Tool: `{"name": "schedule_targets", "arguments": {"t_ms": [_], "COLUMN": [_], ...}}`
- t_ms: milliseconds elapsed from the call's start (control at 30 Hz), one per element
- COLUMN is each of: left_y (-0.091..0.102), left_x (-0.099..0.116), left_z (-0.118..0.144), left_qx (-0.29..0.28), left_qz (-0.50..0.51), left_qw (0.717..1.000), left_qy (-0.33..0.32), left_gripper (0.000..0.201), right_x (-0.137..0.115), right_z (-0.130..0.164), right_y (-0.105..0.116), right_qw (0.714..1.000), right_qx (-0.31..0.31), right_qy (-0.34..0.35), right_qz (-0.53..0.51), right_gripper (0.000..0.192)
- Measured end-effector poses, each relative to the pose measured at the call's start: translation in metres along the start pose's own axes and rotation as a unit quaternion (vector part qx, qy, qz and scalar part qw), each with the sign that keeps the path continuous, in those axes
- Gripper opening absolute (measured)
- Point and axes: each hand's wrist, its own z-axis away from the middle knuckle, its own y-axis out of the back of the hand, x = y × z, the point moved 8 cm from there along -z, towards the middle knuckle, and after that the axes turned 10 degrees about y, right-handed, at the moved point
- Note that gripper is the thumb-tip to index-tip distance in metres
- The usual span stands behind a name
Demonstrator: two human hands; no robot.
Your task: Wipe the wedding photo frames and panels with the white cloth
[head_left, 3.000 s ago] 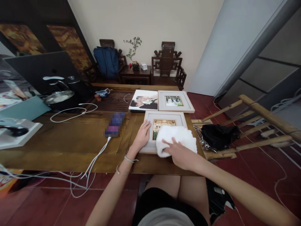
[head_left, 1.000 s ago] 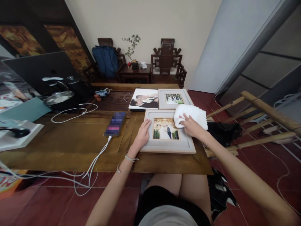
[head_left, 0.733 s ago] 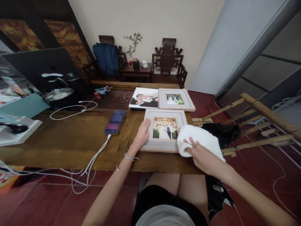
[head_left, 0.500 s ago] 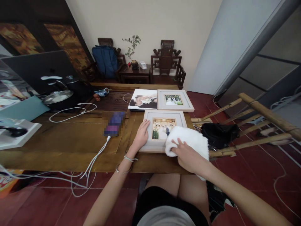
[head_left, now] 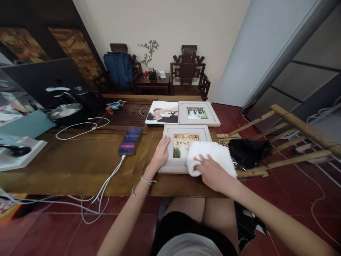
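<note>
The right hand [head_left: 211,172] lies flat on the white towel [head_left: 210,156], which has slid back across the near frame [head_left: 170,133] toward its 4 o'clock corner, so the wiping continues. The left hand [head_left: 161,153], fingers spread, stays pressing the frame's 9 o'clock edge on the table [head_left: 80,160].

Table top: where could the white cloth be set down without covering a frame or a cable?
Bare wood lies on the table between the phone, the looped white cable and the near edge. Crowded: right end, three pictures around the near frame, left hand, right hand on the cloth.
</note>
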Motion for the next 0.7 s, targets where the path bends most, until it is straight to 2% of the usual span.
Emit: {"name": "schedule_targets", "arguments": {"t_ms": [67,100,167,233,300,367,433,500,600,700], "left_y": [0.0,0.0,0.001,0.001,0.002,0.003,0.003,0.003,0.002,0.002], "left_x": [0.0,0.001,0.001,0.0,0.0,0.001,0.001,0.001,0.0,0.001], "left_z": [0.0,-0.001,-0.001,-0.001,-0.001,-0.001,-0.001,0.0,0.0,0.0], "left_qx": [-0.001,0.0,0.002,0.005,0.008,0.012,0.013,0.012,0.011,0.01], "left_qz": [0.001,0.0,-0.004,-0.005,-0.001,0.005,0.009,0.009,0.007,0.011], "left_qw": [1.0,1.0,1.0,1.0,1.0,1.0,1.0,1.0,1.0,1.0], "left_qy": [0.0,-0.001,-0.001,-0.001,-0.003,-0.006,-0.005,0.0,0.007,0.007], "left_gripper": [0.046,0.047,0.047,0.046,0.046,0.046,0.045,0.045,0.045,0.046], "right_x": [0.026,0.039,0.065,0.086,0.101,0.107,0.104,0.09,0.056,0.015], "right_z": [0.013,0.014,0.006,-0.014,-0.041,-0.064,-0.076,-0.074,-0.049,-0.015], "right_y": [0.011,0.019,0.038,0.05,0.048,0.036,0.02,0.007,-0.002,0.002], "right_qw": [0.999,0.999,0.995,0.99,0.987,0.987,0.988,0.99,0.995,0.999], "right_qx": [-0.006,0.01,0.066,0.109,0.117,0.102,0.084,0.065,0.031,-0.025], "right_qy": [-0.037,-0.049,-0.061,-0.046,-0.021,-0.005,-0.01,-0.019,-0.026,0.001], "right_qz": [0.001,0.007,0.038,0.08,0.11,0.121,0.126,0.125,0.095,0.03], "right_gripper": [0.049,0.051,0.056,0.057,0.056,0.053,0.049,0.046,0.047,0.048]}}
